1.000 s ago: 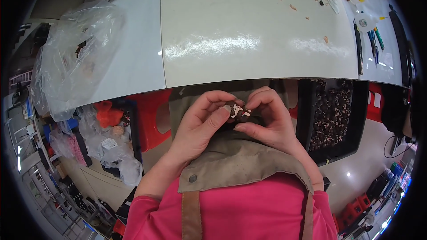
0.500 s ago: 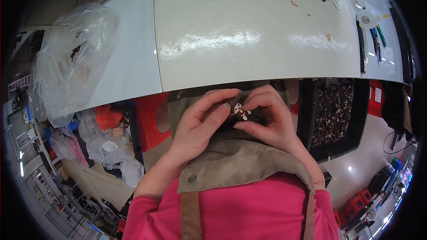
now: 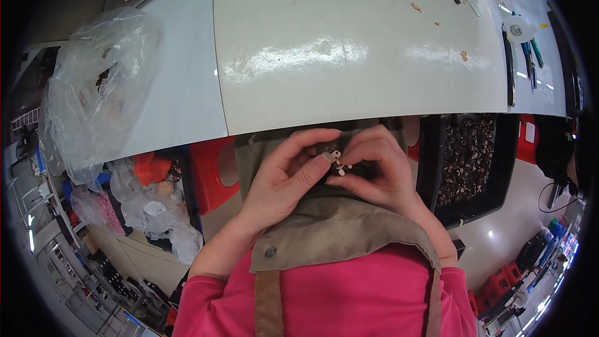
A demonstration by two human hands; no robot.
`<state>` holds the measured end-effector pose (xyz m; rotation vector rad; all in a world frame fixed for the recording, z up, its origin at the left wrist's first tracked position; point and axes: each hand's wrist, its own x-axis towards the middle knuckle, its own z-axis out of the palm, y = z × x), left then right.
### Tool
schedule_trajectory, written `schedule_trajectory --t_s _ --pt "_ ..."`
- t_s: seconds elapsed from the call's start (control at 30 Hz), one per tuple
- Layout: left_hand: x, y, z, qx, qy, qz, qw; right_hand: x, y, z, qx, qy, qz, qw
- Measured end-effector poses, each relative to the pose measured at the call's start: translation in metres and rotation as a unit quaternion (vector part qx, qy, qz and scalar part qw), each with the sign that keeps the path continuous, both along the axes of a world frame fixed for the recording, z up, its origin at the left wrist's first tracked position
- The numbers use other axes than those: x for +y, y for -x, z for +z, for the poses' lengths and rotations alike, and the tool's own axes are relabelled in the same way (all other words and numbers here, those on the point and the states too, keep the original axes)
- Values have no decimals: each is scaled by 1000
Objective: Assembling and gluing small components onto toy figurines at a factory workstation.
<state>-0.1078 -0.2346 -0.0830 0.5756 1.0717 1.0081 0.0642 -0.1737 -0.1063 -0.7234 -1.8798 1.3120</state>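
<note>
A small doll figurine (image 3: 336,153) with dark brown hair, a pale face and pale limbs is held over my lap, just below the table's near edge. My left hand (image 3: 284,171) grips its head, the thumb laid across the front and the fingers curled behind. From the other side my right hand (image 3: 384,165) closes on the figurine's body with bent fingers, its thumb beneath the little legs. My fingers hide part of the figurine.
The pale table (image 3: 349,56) bears peach scraps (image 3: 416,7), a clear plastic bag (image 3: 100,87), and a white bottle (image 3: 516,28) beside pen-like tools (image 3: 536,53). A black crate (image 3: 465,162) of dark pieces stands at right. Bagged parts (image 3: 156,206) and a red stool (image 3: 212,171) are at left.
My left thumb has moved right and up over the figurine's face. The right fingers have closed in on its body, and the figurine is turned and more covered.
</note>
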Motion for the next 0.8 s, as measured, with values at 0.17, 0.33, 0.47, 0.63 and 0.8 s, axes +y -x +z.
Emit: schedule_trajectory --t_s 0.17,0.33,0.47,0.63,0.8 --pt "-2 2 -5 -36 9 20 999 -8 2 -10 47 105 -1 993" --pt "-2 4 -7 -41 5 22 999 -2 0 -7 19 72 31 997" --pt "-2 3 -7 -48 -7 30 998 -3 1 -6 29 121 31 992" --pt "-3 6 -7 -44 -5 27 999 -5 1 -7 33 164 31 985" --pt "-4 6 -8 -28 6 30 999 -7 1 -7 36 201 29 978"
